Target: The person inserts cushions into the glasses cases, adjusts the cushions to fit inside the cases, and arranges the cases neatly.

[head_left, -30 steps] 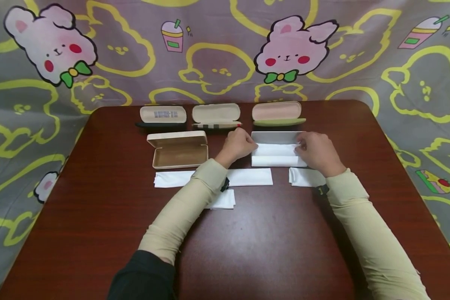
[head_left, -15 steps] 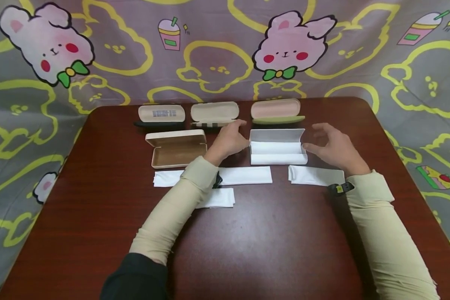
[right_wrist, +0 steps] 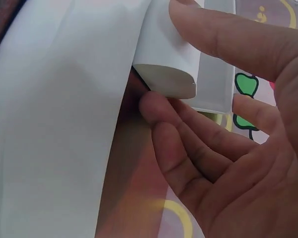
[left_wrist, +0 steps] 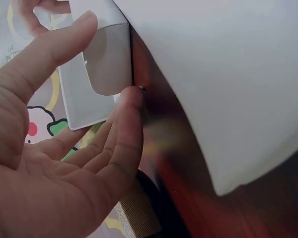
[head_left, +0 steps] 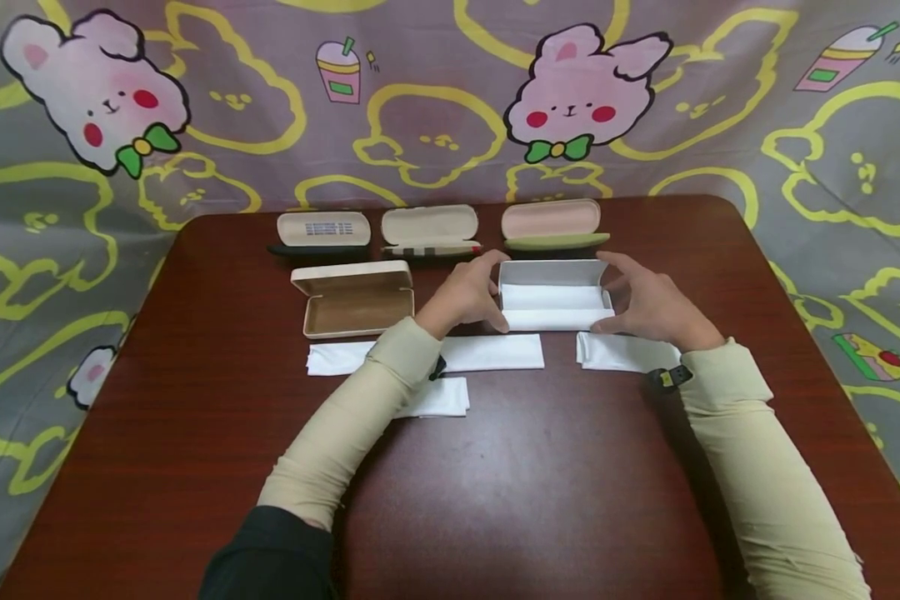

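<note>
A white glasses case (head_left: 555, 320) stands on the table with its grey-lined lid raised and a white layer inside. At its left end is my left hand (head_left: 467, 293), thumb toward the front and fingers reaching behind the lid. My right hand (head_left: 656, 308) spans the other end, its thumb at the front wall. In the left wrist view, fingers (left_wrist: 129, 124) curl around the case's end. The right wrist view shows the thumb (right_wrist: 223, 27) over the rounded front and fingertips tucked below the end. Just in front lies a folded white cloth (head_left: 618, 352).
A long white cloth strip (head_left: 495, 352) and another cloth (head_left: 444, 397) are partly covered by my left forearm. Left of them stands a brown-lined case (head_left: 358, 317). Behind are a black case (head_left: 324, 229), a plaid-edged case (head_left: 429, 225) and a green case (head_left: 551, 221), lids up.
Both hands were at the inside of the case, then spread outward. My right hand moved off to the right and has come back to the case's end; the left thumb has lowered toward the front.
</note>
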A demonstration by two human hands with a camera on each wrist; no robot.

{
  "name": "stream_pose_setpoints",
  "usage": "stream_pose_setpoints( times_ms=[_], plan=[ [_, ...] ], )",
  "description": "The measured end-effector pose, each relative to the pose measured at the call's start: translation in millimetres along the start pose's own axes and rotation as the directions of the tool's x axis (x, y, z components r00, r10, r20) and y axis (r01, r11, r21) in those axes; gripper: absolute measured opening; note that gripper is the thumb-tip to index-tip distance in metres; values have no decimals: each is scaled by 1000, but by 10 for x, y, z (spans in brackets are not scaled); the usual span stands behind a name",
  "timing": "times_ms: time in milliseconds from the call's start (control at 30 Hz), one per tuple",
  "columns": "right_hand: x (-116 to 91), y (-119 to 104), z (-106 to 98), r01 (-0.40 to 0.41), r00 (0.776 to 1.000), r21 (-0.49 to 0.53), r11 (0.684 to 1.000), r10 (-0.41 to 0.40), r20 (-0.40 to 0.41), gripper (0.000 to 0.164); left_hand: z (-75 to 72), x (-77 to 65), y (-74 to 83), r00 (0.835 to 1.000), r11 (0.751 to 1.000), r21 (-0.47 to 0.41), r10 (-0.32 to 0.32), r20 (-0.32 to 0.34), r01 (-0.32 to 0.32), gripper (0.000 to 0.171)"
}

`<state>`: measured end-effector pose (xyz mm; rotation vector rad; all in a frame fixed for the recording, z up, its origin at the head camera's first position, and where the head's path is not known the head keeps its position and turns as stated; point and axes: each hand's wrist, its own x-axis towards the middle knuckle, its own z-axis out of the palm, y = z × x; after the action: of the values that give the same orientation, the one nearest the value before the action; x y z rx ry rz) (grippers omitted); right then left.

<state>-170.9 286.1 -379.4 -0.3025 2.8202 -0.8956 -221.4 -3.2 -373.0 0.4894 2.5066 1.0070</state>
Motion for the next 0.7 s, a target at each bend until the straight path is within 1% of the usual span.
stream_pose_setpoints(
  times_ms=[100, 200, 300, 433, 600, 700],
  plan=[
    [-5, -9, -6, -7, 1000, -2, 1000, 7, -4, 109, 9, 3, -15, 1000, 1000, -5, 5, -13, -5, 108],
    [-22, -15, -4, -18, 1000, 6, 1000, 18, -7, 108, 9, -1, -15, 1000, 1000, -14, 8, -10, -8, 106],
    [-59, -16, 12, -20, 999, 5, 1000, 21, -24, 104, 12, -4, -12, 1000, 1000, 11, 17, -5, -17, 102],
    [-128, -38, 45, -2, 997, -19, 1000, 0, -77, 92, 23, -21, -12, 999, 997, 57, 50, -6, -49, 91],
    [-203, -73, 102, 31, 990, -50, 998, -37, -135, 71, 44, -44, -19, 995, 990, 103, 97, 0, -97, 73],
    [-230, -84, 140, 43, 985, -88, 995, -57, -163, 59, 59, -52, -20, 994, 985, 134, 113, -3, -112, 65]
  ],
)
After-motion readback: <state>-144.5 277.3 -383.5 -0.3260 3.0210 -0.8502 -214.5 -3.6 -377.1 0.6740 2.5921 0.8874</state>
